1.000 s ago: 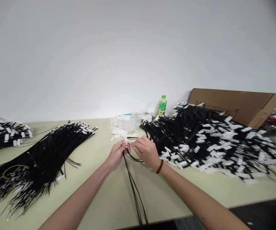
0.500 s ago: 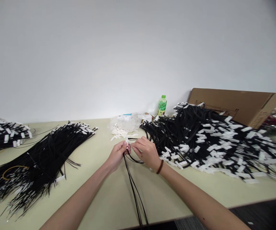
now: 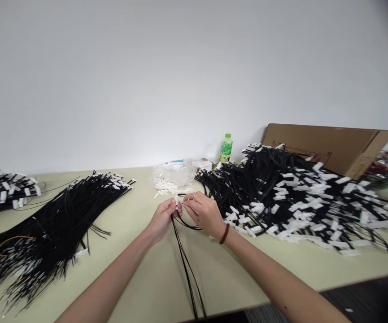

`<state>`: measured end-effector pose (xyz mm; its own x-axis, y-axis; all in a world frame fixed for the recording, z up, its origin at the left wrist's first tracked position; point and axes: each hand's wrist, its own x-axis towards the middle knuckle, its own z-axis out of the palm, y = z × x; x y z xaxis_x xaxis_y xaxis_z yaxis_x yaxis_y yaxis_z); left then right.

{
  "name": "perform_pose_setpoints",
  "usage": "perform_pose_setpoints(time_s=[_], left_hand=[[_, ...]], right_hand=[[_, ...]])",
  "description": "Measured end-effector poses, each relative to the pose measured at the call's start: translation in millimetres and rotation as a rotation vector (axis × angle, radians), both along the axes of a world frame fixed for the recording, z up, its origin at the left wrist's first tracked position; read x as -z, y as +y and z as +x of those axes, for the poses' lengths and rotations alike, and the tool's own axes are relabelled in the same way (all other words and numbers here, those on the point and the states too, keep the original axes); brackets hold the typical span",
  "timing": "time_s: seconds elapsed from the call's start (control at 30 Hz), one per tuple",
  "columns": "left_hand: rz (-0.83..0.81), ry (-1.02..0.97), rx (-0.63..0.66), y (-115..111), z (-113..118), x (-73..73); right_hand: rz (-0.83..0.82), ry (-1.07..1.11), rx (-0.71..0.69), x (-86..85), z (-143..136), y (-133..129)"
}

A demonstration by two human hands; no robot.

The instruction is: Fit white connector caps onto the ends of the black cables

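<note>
Between finger and thumb, my left hand [image 3: 163,217] pinches a small white connector [image 3: 176,198]. Thin black wires [image 3: 184,258] run down from it over the table's front edge. My right hand [image 3: 204,213] is closed just to the right, its fingertips pinching a thin black wire [image 3: 180,203] close to the connector. A loop of black wire [image 3: 187,224] hangs between the two hands. Whether the wire tip sits inside the connector is too small to tell. Just beyond the hands lie loose white connectors [image 3: 166,185] by a clear plastic bag [image 3: 183,169].
At right spreads a large heap of black wires with white connectors [image 3: 301,202], before a cardboard box [image 3: 328,146]. A green-capped bottle [image 3: 226,149] stands near the wall. Bundled black wires [image 3: 62,220] lie at left, with another bundle [image 3: 7,186] at the far left.
The view has shifted very slightly. Both hands keep almost the same place and grip, with the right fingertips moving a little at the connector.
</note>
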<state>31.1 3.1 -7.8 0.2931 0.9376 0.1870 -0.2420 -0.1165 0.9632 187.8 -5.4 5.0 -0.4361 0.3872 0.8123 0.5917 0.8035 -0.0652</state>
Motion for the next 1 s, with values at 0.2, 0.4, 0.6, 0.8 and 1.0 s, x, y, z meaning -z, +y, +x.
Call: perform_pose_setpoints(time_s=[0.2, 0.4, 0.6, 0.8, 1.0], left_hand=[[0.003, 0.027, 0.016, -0.2, 0.3, 0.2], [0.002, 0.028, 0.019, -2.1, 1.3, -1.1], [0.021, 0.064, 0.034, -3.7, 1.5, -2.5], [0.028, 0.077, 0.026, -5.6, 2.4, -3.6], [0.031, 0.089, 0.008, -5.5, 2.4, -3.3]], right_hand=[[0.011, -0.01, -0.007, 0.6, 0.2, 0.9], [0.014, -0.002, -0.029, 0.9, 0.9, 2.0], [0.0, 0.013, -0.044, 1.0, 0.3, 1.4], [-0.021, 0.032, -0.058, 3.2, 0.1, 1.7], [-0.031, 0.033, -0.054, 4.6, -0.5, 2.1]])
